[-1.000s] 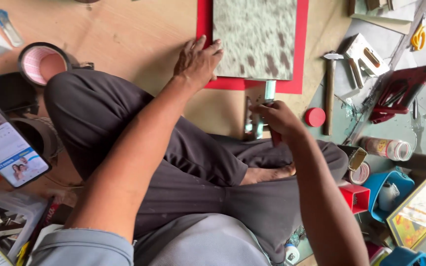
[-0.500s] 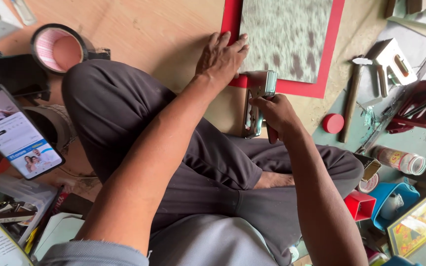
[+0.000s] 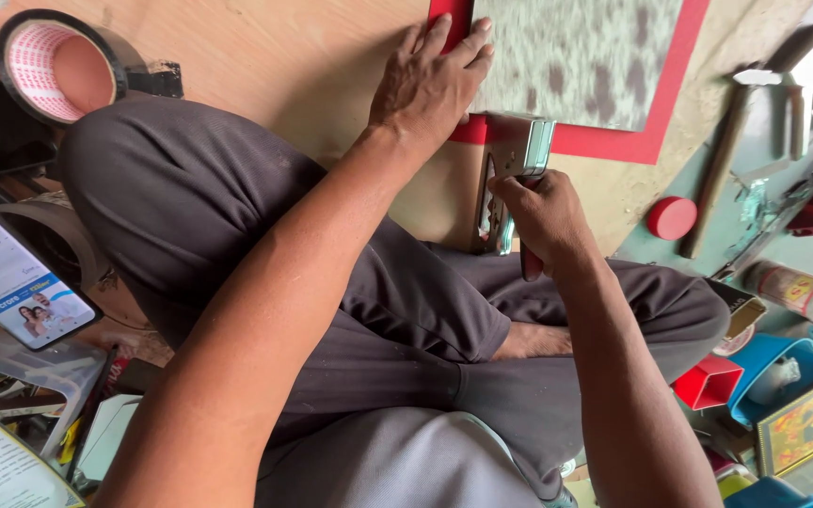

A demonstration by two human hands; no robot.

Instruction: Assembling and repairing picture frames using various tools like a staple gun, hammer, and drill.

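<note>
My left hand (image 3: 433, 80) lies flat on the near left corner of a red-bordered board (image 3: 613, 141) whose middle is a mottled grey-white panel (image 3: 581, 52). My right hand (image 3: 543, 216) grips the handle of a metal staple gun (image 3: 510, 160), whose head rests on the red border just right of my left hand. The board lies on a wooden floor board (image 3: 265, 56). I sit cross-legged in dark grey trousers (image 3: 237, 216), with a bare foot (image 3: 534, 341) showing below the right hand.
A roll of brown tape (image 3: 54, 66) sits at the top left. A lit phone (image 3: 11, 282) leans at the left. To the right lie a hammer (image 3: 717, 169), a red round lid (image 3: 672, 217), a bottle (image 3: 802, 292), red and blue tubs (image 3: 764, 372) and a framed picture (image 3: 806, 423).
My right hand has carried the staple gun up and forward, from beside the board's near edge onto the red border. My left hand stays pressed on the corner. The view has shifted closer.
</note>
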